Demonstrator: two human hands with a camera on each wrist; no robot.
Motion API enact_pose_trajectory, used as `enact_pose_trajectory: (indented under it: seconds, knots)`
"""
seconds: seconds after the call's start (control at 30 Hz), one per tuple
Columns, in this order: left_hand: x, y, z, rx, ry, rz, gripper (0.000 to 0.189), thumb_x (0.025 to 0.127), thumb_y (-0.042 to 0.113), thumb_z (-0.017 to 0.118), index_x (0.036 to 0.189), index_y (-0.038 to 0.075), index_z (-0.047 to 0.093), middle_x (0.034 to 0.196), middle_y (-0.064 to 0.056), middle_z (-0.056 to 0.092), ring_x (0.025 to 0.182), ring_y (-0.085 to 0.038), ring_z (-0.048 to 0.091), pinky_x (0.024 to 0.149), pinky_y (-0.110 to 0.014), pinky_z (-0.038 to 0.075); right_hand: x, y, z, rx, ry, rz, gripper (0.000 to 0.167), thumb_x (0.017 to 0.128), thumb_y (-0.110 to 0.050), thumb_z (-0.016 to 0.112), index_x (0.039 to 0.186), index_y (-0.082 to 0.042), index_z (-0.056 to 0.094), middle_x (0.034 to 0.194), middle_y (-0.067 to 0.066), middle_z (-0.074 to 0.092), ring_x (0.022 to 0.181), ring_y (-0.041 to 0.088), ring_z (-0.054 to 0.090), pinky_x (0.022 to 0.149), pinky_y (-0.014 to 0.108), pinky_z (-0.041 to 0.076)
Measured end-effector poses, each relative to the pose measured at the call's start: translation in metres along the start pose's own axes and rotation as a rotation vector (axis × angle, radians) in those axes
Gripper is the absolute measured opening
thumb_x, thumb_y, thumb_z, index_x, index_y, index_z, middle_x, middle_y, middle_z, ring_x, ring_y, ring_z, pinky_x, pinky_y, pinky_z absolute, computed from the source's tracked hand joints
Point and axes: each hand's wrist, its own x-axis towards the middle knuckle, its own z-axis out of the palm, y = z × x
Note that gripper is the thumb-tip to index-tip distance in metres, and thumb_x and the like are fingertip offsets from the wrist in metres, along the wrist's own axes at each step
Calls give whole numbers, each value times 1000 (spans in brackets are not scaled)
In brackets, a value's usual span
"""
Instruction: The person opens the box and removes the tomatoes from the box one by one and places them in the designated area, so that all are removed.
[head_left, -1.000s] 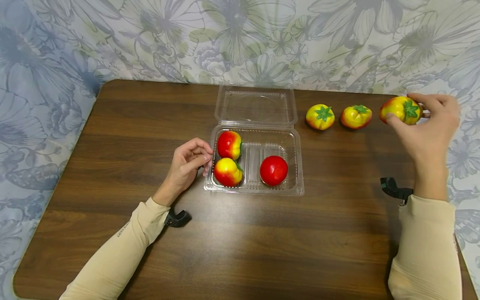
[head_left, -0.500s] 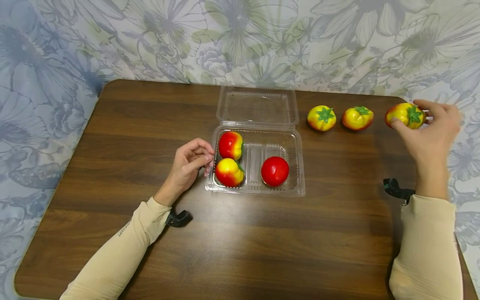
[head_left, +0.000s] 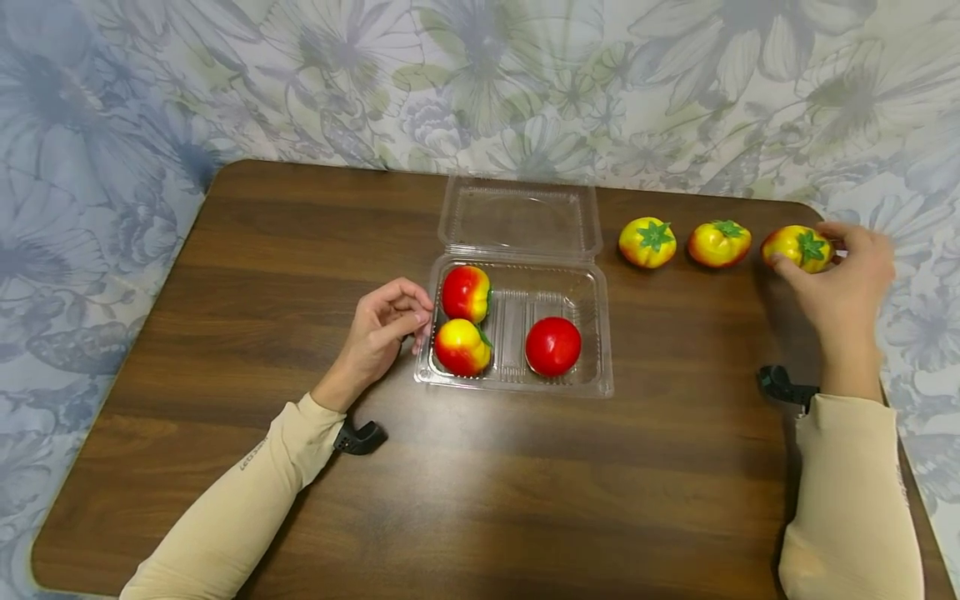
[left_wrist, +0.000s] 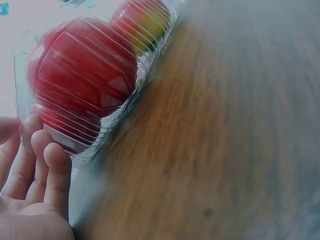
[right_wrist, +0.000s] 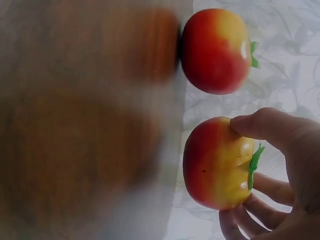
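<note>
In the head view, my left hand [head_left: 380,329] pinches the left rim of a clear plastic container [head_left: 508,333], its lid [head_left: 519,218] laid back. The left wrist view shows the fingertips [left_wrist: 58,156] against the ribbed wall. Inside sit two red-and-yellow artificial fruits [head_left: 462,347] on the left and one red fruit [head_left: 553,347] on the right. At the table's back right, my right hand [head_left: 847,279] grips another red-and-yellow fruit [head_left: 797,247] with a green leafy cap, thumb on one side, fingers on the other. Whether this fruit touches the table is unclear.
Two similar fruits, one near the lid [head_left: 647,242] and one in the middle [head_left: 720,243], stand in a row left of the held one. The brown wooden table [head_left: 525,492] meets a floral-patterned wall [head_left: 480,83] at the back.
My right hand has lowered the gripped fruit and brought it a little closer to the row. The left hand stays at the container's rim. The whole view has shifted slightly.
</note>
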Motion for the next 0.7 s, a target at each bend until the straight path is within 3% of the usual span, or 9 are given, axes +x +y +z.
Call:
enact_pose_trajectory:
  seconds: [0.1,0.2,0.4,0.53,0.7]
  knots:
    - [0,0,1,1,-6,-7,15,94,-13,54,103,-5,63,80,-15,67,62,-24,58,48,-28,52,-1,6,2,2,11,6,70,82,-20,86,146,-8,58,105,-32,35,115,2,46,114,33,31]
    - [1,0,1,6,-8,-9,14,94,-12,54,103,-6,62,80,-16,67,62,-25,58,48,-27,52,-1,11,5,5,18,17,76,81,-20,87,149,-12,54,105,-34,35,118,10,49,116,35,28]
    - [2,0,1,11,-6,-13,13,95,-12,54,103,-6,62,80,-15,67,62,-25,58,47,-28,52,-1,11,5,40,28,31,64,80,-20,88,139,-12,64,100,-35,40,102,-18,33,113,32,29]
    - [1,1,1,12,-1,-12,14,94,-11,54,103,-4,63,80,-13,68,62,-25,58,47,-28,52,-1,10,6,47,36,15,62,78,-21,90,134,-5,68,98,-35,41,99,-18,34,111,32,30]
    - [0,1,0,13,-1,-9,14,94,-11,54,103,-4,63,80,-14,67,61,-26,57,47,-29,52,1,11,8,51,39,26,61,78,-21,89,133,-5,69,98,-33,41,99,-18,34,109,31,31]
